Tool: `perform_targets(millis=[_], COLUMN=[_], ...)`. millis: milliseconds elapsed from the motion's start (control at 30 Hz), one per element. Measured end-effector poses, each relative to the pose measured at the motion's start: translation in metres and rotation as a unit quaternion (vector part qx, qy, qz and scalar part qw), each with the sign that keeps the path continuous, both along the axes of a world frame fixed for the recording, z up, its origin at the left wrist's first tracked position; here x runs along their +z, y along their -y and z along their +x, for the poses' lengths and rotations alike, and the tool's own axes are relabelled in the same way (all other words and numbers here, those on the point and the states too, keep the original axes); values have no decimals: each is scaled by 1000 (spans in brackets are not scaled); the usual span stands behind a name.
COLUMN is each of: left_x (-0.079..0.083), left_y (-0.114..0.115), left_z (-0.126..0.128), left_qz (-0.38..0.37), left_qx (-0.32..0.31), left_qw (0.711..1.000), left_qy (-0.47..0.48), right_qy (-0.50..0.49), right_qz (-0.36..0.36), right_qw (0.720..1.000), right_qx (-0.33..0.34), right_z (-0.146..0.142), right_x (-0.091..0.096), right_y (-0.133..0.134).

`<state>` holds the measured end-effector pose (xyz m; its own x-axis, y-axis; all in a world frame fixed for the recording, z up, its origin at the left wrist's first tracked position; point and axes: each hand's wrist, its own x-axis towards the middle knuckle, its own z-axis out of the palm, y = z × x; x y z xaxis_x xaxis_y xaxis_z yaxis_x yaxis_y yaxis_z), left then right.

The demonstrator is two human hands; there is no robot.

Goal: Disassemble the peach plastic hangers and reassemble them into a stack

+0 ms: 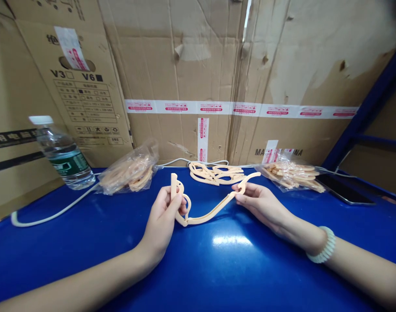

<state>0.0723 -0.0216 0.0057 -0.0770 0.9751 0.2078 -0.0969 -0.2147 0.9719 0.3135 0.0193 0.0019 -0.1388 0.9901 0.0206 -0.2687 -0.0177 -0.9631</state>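
A peach-coloured plastic folding hanger [211,214] is held up over the blue table, spread between both hands. My left hand [163,216] grips its left part, thumb in front and fingers curled behind. That part stands upright with a rounded loop beside it. At the other end, my right hand [261,201] pinches the hanger near a curved tip that points up and right. The long arm dips to a joint near my left hand. Behind it, several similar folding hanger pieces [202,173] lie loose on the table.
Clear plastic bags of peach pieces lie at left [129,173] and right [290,173]. A water bottle [66,158] stands at the left, near a white cable [55,219]. A dark phone [345,190] lies at right. Cardboard [178,78] walls the back of the blue table [198,273].
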Motion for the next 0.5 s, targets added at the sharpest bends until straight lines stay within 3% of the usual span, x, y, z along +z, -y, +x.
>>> perform_targets(millis=[200, 367, 500], left_x=[5, 14, 8], left_y=[7, 15, 11], left_z=[-1, 1, 5], left_qz=[42, 80, 61], left_qx=[-81, -213, -186], left_qw=[993, 942, 951], left_qy=[-71, -247, -241], right_qy=[87, 179, 210], right_qz=[50, 150, 239], right_qw=[994, 969, 946], right_qx=[47, 77, 67], right_z=[-2, -7, -13], right_x=[1, 4, 4], right_y=[5, 12, 20])
